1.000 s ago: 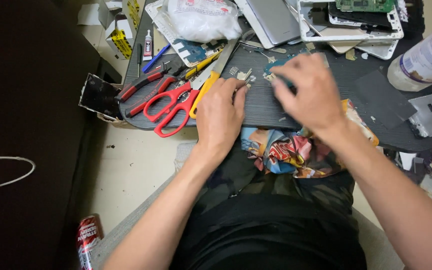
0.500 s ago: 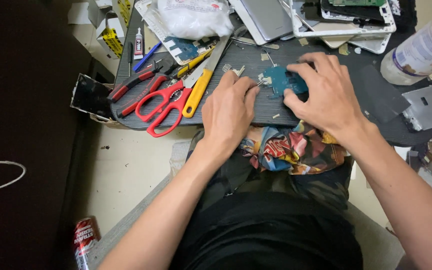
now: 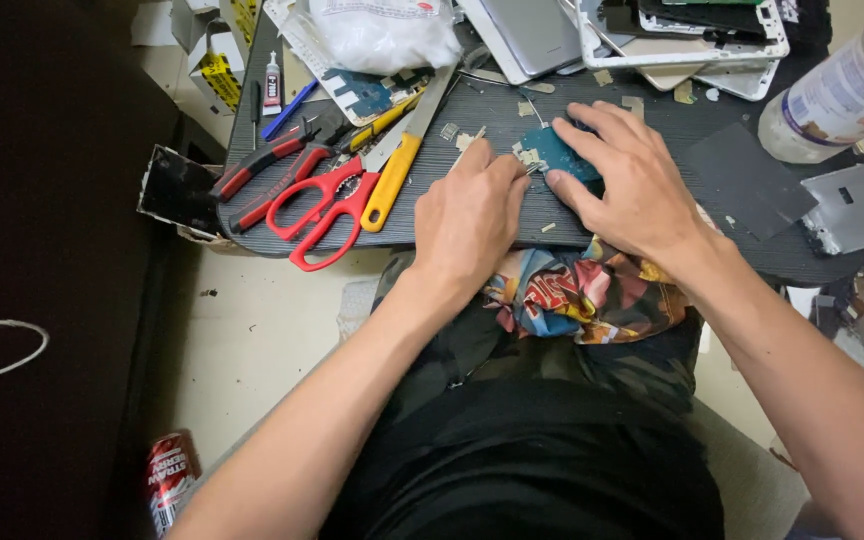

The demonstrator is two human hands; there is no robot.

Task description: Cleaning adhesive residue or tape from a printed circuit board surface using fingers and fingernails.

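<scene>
red-handled scissors (image 3: 327, 205) and a yellow-handled knife (image 3: 395, 180) lie left on the dark ribbed worktop (image 3: 752, 215). my left hand (image 3: 472, 215) rests curled beside the small teal circuit board (image 3: 555, 152), its grip unclear. my right hand (image 3: 632, 180) presses that board flat, fingers spread.

A dark matt board (image 3: 652, 225) with a fine ribbed grain serves as the landmark. On it, left of centre, lie scissors (image 3: 324, 205) with glossy red plastic handles and a knife (image 3: 402, 165) with a smooth yellow plastic handle and dull metal blade. At the board's near edge sits crumpled printed cloth (image 3: 592, 295). Beyond its far edge rests a clear, shiny plastic bag (image 3: 382, 35).
</scene>
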